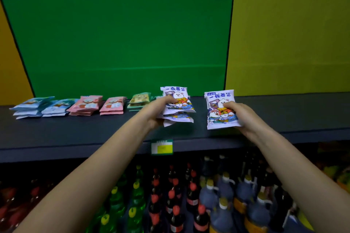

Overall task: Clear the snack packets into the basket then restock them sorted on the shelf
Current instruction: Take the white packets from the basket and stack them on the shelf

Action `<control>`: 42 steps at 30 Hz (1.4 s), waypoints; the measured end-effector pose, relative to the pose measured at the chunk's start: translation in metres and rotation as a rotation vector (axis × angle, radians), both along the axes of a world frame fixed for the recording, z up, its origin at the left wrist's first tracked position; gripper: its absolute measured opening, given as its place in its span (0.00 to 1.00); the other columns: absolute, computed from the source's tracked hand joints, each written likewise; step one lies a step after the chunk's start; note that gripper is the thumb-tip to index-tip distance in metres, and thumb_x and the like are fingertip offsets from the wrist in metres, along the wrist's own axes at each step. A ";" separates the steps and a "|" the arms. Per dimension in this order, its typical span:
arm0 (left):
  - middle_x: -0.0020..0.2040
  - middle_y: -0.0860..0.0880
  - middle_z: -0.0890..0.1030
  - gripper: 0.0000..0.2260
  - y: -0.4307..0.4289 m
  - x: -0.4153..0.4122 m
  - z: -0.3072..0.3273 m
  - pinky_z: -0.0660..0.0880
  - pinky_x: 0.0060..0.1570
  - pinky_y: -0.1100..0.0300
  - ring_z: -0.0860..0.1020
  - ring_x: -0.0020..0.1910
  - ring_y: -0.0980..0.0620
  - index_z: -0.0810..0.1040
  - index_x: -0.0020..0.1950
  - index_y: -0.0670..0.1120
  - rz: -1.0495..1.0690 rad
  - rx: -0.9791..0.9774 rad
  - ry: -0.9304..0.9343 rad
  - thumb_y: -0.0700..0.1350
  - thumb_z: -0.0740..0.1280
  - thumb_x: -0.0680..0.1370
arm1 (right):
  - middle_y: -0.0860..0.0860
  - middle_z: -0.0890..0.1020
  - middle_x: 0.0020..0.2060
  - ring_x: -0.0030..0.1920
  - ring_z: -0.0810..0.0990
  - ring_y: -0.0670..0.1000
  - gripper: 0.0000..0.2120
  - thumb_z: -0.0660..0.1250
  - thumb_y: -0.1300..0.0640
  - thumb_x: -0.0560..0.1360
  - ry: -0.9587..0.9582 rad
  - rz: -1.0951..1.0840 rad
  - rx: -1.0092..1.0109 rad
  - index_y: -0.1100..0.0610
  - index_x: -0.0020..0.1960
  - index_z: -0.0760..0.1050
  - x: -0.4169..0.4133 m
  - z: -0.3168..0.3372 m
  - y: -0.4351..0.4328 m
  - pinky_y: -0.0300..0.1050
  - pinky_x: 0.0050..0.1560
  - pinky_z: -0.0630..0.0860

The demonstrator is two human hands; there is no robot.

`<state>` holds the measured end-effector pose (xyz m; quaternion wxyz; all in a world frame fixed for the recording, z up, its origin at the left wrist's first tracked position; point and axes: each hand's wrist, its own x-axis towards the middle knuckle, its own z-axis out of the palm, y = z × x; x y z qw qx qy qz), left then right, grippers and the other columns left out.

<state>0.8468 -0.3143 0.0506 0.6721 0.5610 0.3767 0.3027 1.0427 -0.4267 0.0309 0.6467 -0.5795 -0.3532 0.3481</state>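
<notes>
Snack packets [217, 98], prints half covered by fingers [231, 105]

Your left hand [161, 108] grips a white stack [178, 104] of cartoon-printed packets, and your right hand [238, 113] holds one white packet [219, 109] tilted up, both over the dark shelf [75, 130]. Left of them lie two blue stacks [32, 107], two pink stacks [87, 105] and a green stack [139, 100].
</notes>
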 end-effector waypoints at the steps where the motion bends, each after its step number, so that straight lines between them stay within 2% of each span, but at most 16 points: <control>1: 0.28 0.50 0.82 0.06 0.014 0.016 0.001 0.76 0.30 0.65 0.80 0.26 0.54 0.74 0.41 0.46 -0.004 0.011 0.018 0.44 0.62 0.76 | 0.49 0.82 0.24 0.24 0.81 0.45 0.06 0.62 0.59 0.76 -0.002 -0.001 -0.001 0.62 0.48 0.74 0.015 0.003 0.016 0.33 0.25 0.76; 4: 0.27 0.50 0.81 0.07 0.054 0.061 0.003 0.76 0.25 0.66 0.79 0.24 0.55 0.74 0.41 0.45 0.000 0.034 0.074 0.45 0.61 0.78 | 0.50 0.83 0.25 0.26 0.81 0.46 0.07 0.63 0.58 0.76 -0.011 -0.009 -0.031 0.62 0.50 0.74 0.055 0.010 0.059 0.37 0.31 0.78; 6: 0.36 0.47 0.82 0.05 0.077 0.088 0.003 0.78 0.32 0.61 0.80 0.29 0.53 0.75 0.44 0.44 0.004 0.044 0.090 0.45 0.62 0.77 | 0.50 0.83 0.27 0.27 0.80 0.47 0.08 0.63 0.57 0.76 -0.050 -0.019 -0.061 0.63 0.50 0.74 0.078 0.011 0.087 0.41 0.36 0.76; 8: 0.40 0.45 0.79 0.05 0.094 0.112 0.002 0.78 0.34 0.59 0.79 0.31 0.52 0.74 0.44 0.44 0.017 0.042 0.102 0.44 0.62 0.78 | 0.50 0.81 0.25 0.24 0.79 0.46 0.08 0.63 0.58 0.76 -0.093 -0.037 -0.099 0.63 0.47 0.75 0.095 0.008 0.112 0.39 0.34 0.74; 10: 0.37 0.45 0.78 0.06 0.106 0.131 -0.001 0.77 0.27 0.61 0.78 0.26 0.53 0.72 0.42 0.44 0.052 0.049 0.128 0.43 0.62 0.78 | 0.52 0.80 0.28 0.23 0.78 0.45 0.07 0.63 0.58 0.77 -0.138 -0.057 -0.143 0.63 0.45 0.75 0.107 0.001 0.132 0.36 0.28 0.73; 11: 0.36 0.45 0.77 0.05 0.110 0.139 -0.003 0.76 0.23 0.62 0.78 0.23 0.53 0.72 0.42 0.44 0.077 0.068 0.153 0.42 0.62 0.77 | 0.53 0.80 0.32 0.25 0.79 0.46 0.08 0.63 0.58 0.77 -0.156 -0.064 -0.154 0.64 0.48 0.75 0.111 -0.003 0.140 0.36 0.28 0.73; 13: 0.36 0.46 0.76 0.03 0.116 0.151 -0.010 0.74 0.18 0.64 0.76 0.21 0.53 0.72 0.46 0.42 0.118 0.104 0.213 0.42 0.64 0.77 | 0.58 0.81 0.44 0.37 0.80 0.51 0.15 0.63 0.57 0.76 -0.190 -0.110 -0.169 0.65 0.58 0.71 0.120 -0.010 0.154 0.41 0.36 0.74; 15: 0.36 0.45 0.76 0.06 0.122 0.160 -0.018 0.73 0.18 0.63 0.76 0.22 0.53 0.72 0.50 0.40 0.143 0.101 0.227 0.41 0.65 0.77 | 0.60 0.79 0.55 0.50 0.79 0.57 0.20 0.64 0.53 0.75 -0.263 -0.174 -0.211 0.64 0.62 0.68 0.126 -0.014 0.163 0.47 0.49 0.74; 17: 0.38 0.44 0.76 0.06 0.127 0.165 -0.025 0.76 0.22 0.63 0.76 0.28 0.51 0.72 0.49 0.40 0.165 0.095 0.234 0.42 0.64 0.77 | 0.60 0.77 0.59 0.58 0.76 0.60 0.23 0.63 0.50 0.75 -0.473 -0.217 -0.322 0.64 0.62 0.68 0.130 -0.018 0.167 0.49 0.54 0.72; 20: 0.47 0.38 0.77 0.08 0.132 0.169 -0.031 0.76 0.44 0.54 0.77 0.44 0.43 0.75 0.44 0.39 0.214 0.373 0.485 0.44 0.63 0.76 | 0.60 0.73 0.63 0.62 0.72 0.61 0.24 0.57 0.45 0.77 -0.868 -0.266 -0.541 0.63 0.64 0.68 0.129 -0.021 0.162 0.50 0.55 0.69; 22: 0.59 0.35 0.75 0.15 0.129 0.169 -0.031 0.71 0.56 0.52 0.74 0.58 0.39 0.74 0.56 0.35 0.256 0.635 0.731 0.45 0.60 0.77 | 0.60 0.72 0.64 0.64 0.69 0.61 0.26 0.53 0.44 0.78 -1.021 -0.275 -0.603 0.63 0.64 0.69 0.128 -0.021 0.159 0.51 0.56 0.69; 24: 0.65 0.37 0.69 0.17 0.119 0.166 -0.027 0.68 0.61 0.50 0.68 0.64 0.40 0.67 0.63 0.36 0.285 0.838 0.841 0.44 0.60 0.78 | 0.59 0.70 0.66 0.66 0.67 0.60 0.26 0.53 0.44 0.78 -1.110 -0.302 -0.584 0.62 0.66 0.68 0.125 -0.019 0.155 0.52 0.58 0.68; 26: 0.65 0.40 0.69 0.17 0.112 0.158 -0.019 0.68 0.59 0.48 0.67 0.65 0.41 0.65 0.64 0.37 0.325 1.022 0.864 0.43 0.60 0.78 | 0.58 0.70 0.66 0.65 0.68 0.60 0.24 0.54 0.46 0.79 -1.168 -0.339 -0.485 0.61 0.67 0.67 0.120 -0.011 0.151 0.52 0.59 0.67; 30: 0.60 0.45 0.78 0.13 0.104 0.111 -0.005 0.71 0.52 0.52 0.74 0.59 0.43 0.74 0.60 0.44 0.320 1.179 0.846 0.45 0.59 0.78 | 0.54 0.75 0.62 0.60 0.74 0.59 0.16 0.55 0.51 0.79 -1.221 -0.334 -0.299 0.54 0.63 0.73 0.093 0.014 0.136 0.50 0.53 0.71; 34: 0.54 0.47 0.81 0.11 0.095 0.033 -0.007 0.71 0.44 0.54 0.78 0.53 0.43 0.78 0.54 0.47 0.350 1.307 0.948 0.47 0.58 0.78 | 0.51 0.81 0.55 0.55 0.77 0.58 0.12 0.57 0.50 0.77 -1.269 -0.240 -0.165 0.48 0.56 0.76 0.046 0.028 0.125 0.49 0.49 0.73; 42: 0.49 0.47 0.83 0.08 0.082 -0.178 -0.032 0.72 0.42 0.54 0.79 0.49 0.42 0.79 0.51 0.50 0.535 1.177 1.029 0.49 0.61 0.77 | 0.47 0.84 0.47 0.50 0.80 0.53 0.08 0.61 0.49 0.75 -1.248 0.017 0.004 0.47 0.48 0.79 -0.106 0.016 0.122 0.50 0.51 0.76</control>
